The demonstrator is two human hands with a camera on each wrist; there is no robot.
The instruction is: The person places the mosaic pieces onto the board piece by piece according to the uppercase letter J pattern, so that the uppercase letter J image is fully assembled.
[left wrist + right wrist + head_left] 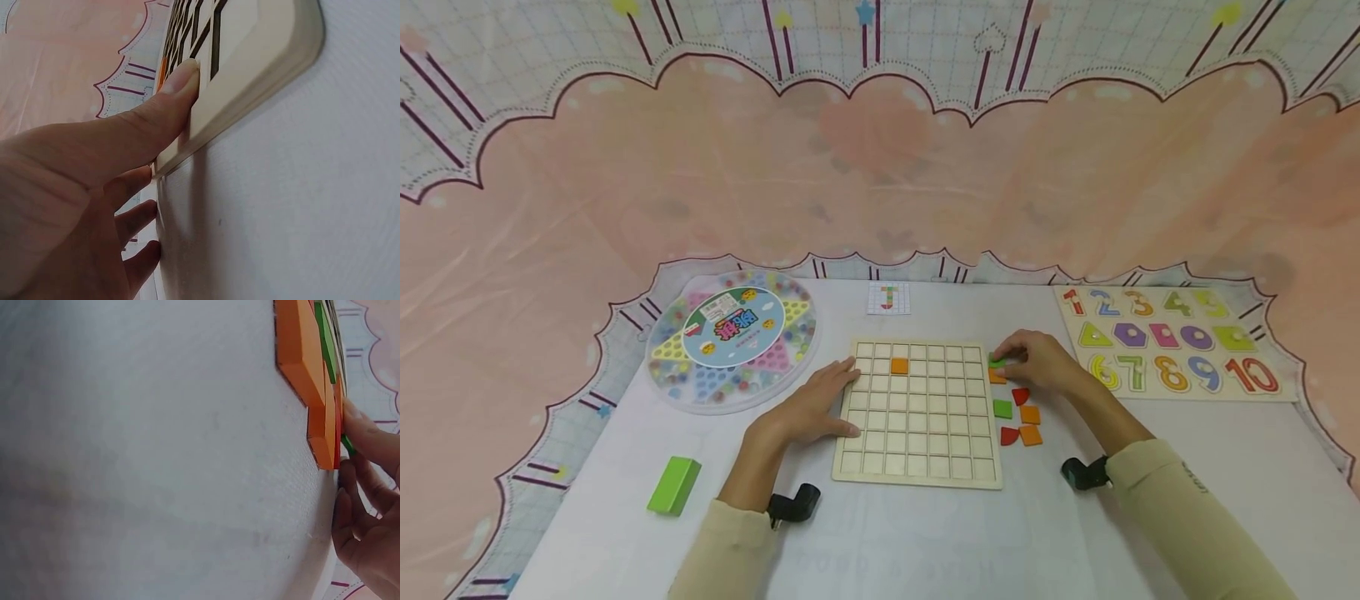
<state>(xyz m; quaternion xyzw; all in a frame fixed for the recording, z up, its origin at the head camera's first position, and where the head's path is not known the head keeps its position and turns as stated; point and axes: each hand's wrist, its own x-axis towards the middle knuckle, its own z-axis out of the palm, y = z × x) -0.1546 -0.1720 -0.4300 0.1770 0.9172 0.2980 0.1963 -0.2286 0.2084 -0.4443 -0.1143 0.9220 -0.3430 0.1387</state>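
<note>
A pale wooden grid board [917, 475] lies in the middle, with one orange square [899, 367] in a cell near its top. My left hand [808, 408] rests at the board's left edge, fingers extended. In the left wrist view, the thumb [178, 84] presses on the board's top face while the other fingers lie along its side. Right of the board, my right hand [1036, 360] pinches a green square [995, 361] between thumb and fingers, the thumb beside an orange square [997, 377]. Fingers partly hide both pieces.
Nearer me lie a green square [1003, 409], red quarter-circles [1010, 436] and orange squares [1031, 435]. A pattern card [889, 297] lies behind the board. A round bead case [805, 367] and a green block [674, 486] are left; a number puzzle [1210, 340] is right.
</note>
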